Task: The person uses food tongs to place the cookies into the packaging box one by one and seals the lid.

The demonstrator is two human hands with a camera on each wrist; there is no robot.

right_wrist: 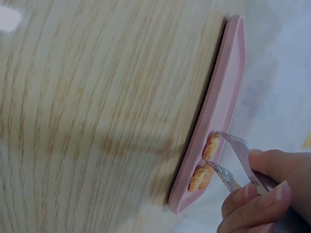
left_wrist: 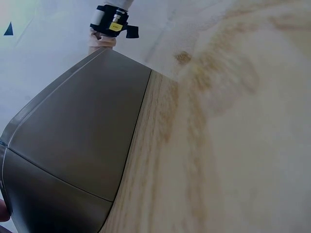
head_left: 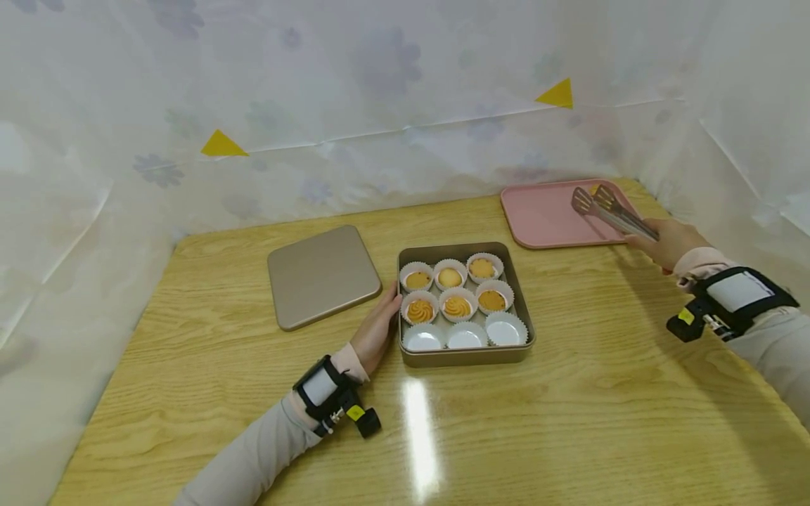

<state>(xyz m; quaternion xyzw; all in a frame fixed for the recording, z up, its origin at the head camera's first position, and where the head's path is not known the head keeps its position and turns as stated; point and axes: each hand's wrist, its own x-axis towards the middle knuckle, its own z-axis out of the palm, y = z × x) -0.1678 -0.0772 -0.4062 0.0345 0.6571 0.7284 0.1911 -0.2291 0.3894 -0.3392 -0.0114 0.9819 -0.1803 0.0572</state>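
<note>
My left hand point(head_left: 375, 332) rests against the left side of a square metal baking tin point(head_left: 465, 357); one fingertip point(left_wrist: 4, 211) shows in the left wrist view. White paper cups point(head_left: 506, 329) fill the tin in rows. Cookies point(head_left: 457, 306) sit in the back and middle rows, while the front three cups are empty. At the far right my right hand point(head_left: 673, 242) holds metal tongs point(head_left: 623, 219) over a pink tray point(head_left: 544, 214). In the right wrist view the tongs' tips stand apart at either side of a cookie point(right_wrist: 211, 145), with more cookie point(right_wrist: 198, 178) beside it.
A flat square lid point(head_left: 324, 277) lies on the wooden table point(head_left: 569, 407) left of the tin. White flowered sheeting point(head_left: 380, 84) hangs behind the table and at the sides, with yellow triangles point(head_left: 223, 144) on it.
</note>
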